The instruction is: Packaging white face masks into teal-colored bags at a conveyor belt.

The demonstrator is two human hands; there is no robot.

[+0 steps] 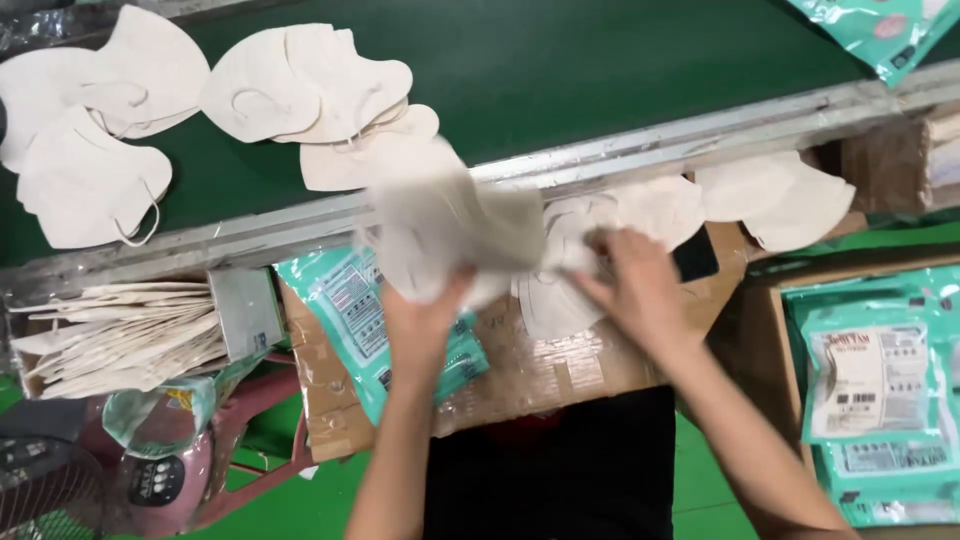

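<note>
Between both hands' grip (420, 320), white mask (440, 235)

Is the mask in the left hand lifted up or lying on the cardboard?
Lifted up. The left hand holds the mask, motion-blurred, above the cardboard and green packet.

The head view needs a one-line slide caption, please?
Left hand lifts a blurred white mask; right hand rests on masks beside a green conveyor belt.

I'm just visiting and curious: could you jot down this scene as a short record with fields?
Setting: green conveyor belt beside a cardboard work surface
Left hand: holds a blurred white face mask
Right hand: rests on white masks lying on the cardboard
On belt: loose white masks
Nearby: teal mask packets, stacked masks
</note>
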